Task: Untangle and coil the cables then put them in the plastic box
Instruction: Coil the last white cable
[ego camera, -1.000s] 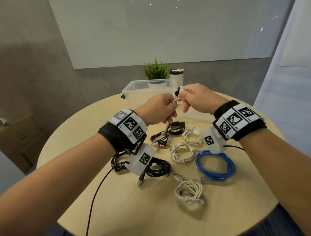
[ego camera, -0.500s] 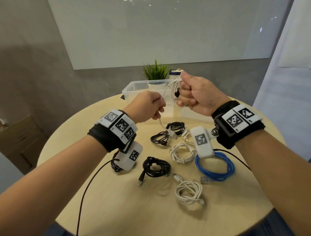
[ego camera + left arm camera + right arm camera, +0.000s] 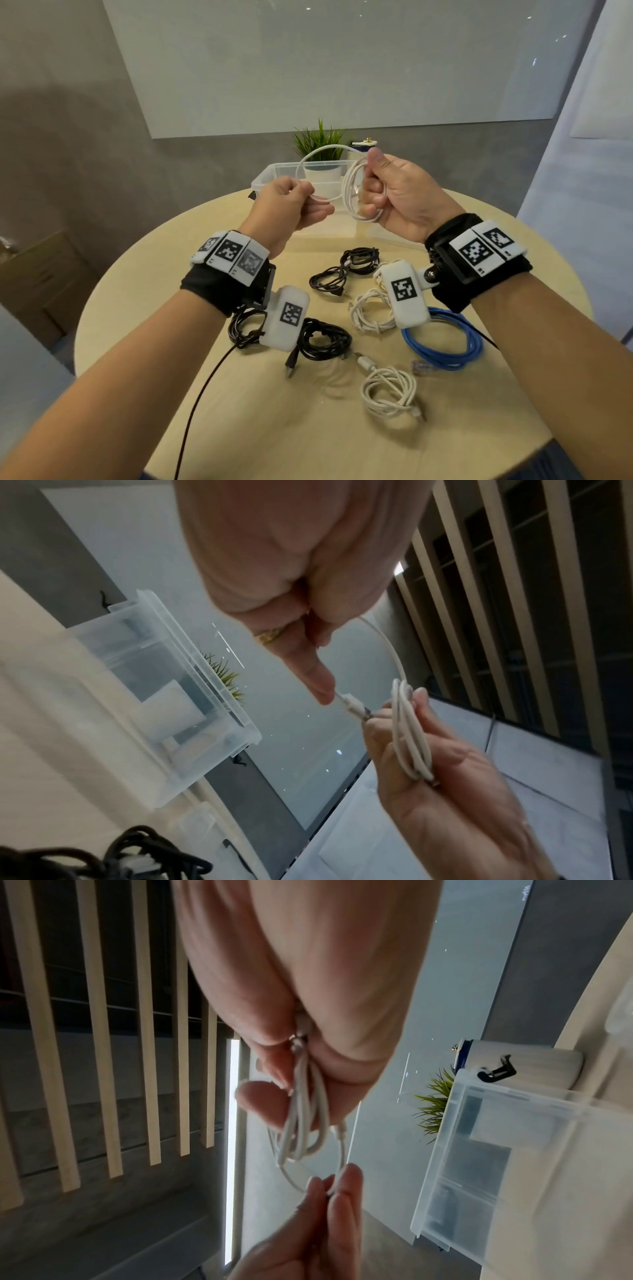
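Your right hand (image 3: 404, 195) is fisted around several loops of the white cable (image 3: 356, 192), held up in front of the box (image 3: 270, 174) at 12 o'clock on the table (image 3: 137, 291). Your left hand (image 3: 291, 209) pinches the cable's loose end (plug just past the fingertips (image 3: 322, 691)). Below your wrists lie black coils (image 3: 325, 339), white coils (image 3: 390, 394) and a blue coil (image 3: 445, 342) at 3 o'clock.
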A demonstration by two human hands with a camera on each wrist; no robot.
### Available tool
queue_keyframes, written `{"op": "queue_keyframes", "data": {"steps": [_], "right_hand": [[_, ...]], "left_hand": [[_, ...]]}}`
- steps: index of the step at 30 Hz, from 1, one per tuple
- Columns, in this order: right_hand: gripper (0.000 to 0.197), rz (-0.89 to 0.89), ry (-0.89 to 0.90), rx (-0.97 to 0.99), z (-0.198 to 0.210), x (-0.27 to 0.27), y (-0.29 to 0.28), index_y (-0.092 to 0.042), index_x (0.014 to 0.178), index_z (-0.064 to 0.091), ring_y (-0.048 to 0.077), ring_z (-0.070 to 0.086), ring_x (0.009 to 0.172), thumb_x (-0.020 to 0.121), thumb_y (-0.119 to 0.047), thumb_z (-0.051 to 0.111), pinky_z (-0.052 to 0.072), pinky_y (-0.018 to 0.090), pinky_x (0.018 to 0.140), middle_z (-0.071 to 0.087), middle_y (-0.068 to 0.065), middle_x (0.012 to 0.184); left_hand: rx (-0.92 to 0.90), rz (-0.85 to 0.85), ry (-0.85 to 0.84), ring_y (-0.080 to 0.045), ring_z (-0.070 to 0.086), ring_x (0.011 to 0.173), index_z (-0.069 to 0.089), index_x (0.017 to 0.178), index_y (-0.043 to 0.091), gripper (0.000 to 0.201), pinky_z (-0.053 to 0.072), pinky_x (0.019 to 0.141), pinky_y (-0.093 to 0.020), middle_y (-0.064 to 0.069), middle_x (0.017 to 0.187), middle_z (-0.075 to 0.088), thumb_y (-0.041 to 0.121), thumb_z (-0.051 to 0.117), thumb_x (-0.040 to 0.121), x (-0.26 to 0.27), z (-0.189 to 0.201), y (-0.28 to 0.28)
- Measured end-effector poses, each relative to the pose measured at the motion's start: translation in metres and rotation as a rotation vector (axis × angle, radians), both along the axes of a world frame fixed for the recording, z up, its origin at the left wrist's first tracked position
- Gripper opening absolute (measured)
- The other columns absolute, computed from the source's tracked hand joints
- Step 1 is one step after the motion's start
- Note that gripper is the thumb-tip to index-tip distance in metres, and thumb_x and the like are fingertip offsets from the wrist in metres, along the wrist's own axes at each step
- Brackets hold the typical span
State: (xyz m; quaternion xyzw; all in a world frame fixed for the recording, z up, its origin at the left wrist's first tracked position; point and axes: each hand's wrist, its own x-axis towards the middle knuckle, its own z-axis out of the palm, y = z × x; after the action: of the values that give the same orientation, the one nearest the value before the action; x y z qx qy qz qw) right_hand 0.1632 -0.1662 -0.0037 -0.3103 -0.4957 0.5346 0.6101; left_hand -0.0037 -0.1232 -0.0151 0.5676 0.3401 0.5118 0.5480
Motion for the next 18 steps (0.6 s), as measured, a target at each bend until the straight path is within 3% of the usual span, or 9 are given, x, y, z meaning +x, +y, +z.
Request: {"op": "queue_keyframes", "data": {"steps": [3, 12, 18], "right_hand": [[0.033, -0.024, -0.043, -0.008, -0.005, -0.001, 0.003, -0.012, 0.076, 0.046, 0.007, 0.034, 0.047, 0.101, -0.033, 0.044, 0.036, 0.019, 0.041, 0.038, -0.002, 0.064], [0.031, -0.015, 0.003, -0.059, -0.016, -0.003, 0.008, -0.013, 0.078, 0.050, 0.007, 0.034, 0.049, 0.100, -0.034, 0.044, 0.031, 0.017, 0.040, 0.042, -0.003, 0.068], [0.029, 0.085, 0.110, -0.105, -0.025, -0.016, 0.015, -0.010, 0.089, 0.051, 0.007, 0.036, 0.048, 0.101, -0.034, 0.042, 0.037, 0.017, 0.041, 0.043, 0.002, 0.069]], "left_hand": [[-0.016, -0.032, -0.096, -0.016, 0.070, 0.065, 0.049, 0.093, 0.004, 0.014, 0.056, 0.056, -0.018, -0.014, 0.075, 0.068, 0.010, 0.040, 0.102, -0.001, -0.002, 0.000], [-0.024, -0.104, -0.140, -0.011, 0.069, 0.060, 0.049, 0.090, 0.006, 0.018, 0.054, 0.052, -0.016, -0.004, 0.064, 0.068, 0.011, 0.038, 0.103, -0.005, -0.018, 0.005], [-0.039, -0.182, -0.081, -0.009, 0.064, 0.055, 0.053, 0.089, 0.009, 0.020, 0.054, 0.053, -0.018, -0.002, 0.064, 0.066, 0.016, 0.040, 0.102, -0.003, -0.024, 0.010]]}}
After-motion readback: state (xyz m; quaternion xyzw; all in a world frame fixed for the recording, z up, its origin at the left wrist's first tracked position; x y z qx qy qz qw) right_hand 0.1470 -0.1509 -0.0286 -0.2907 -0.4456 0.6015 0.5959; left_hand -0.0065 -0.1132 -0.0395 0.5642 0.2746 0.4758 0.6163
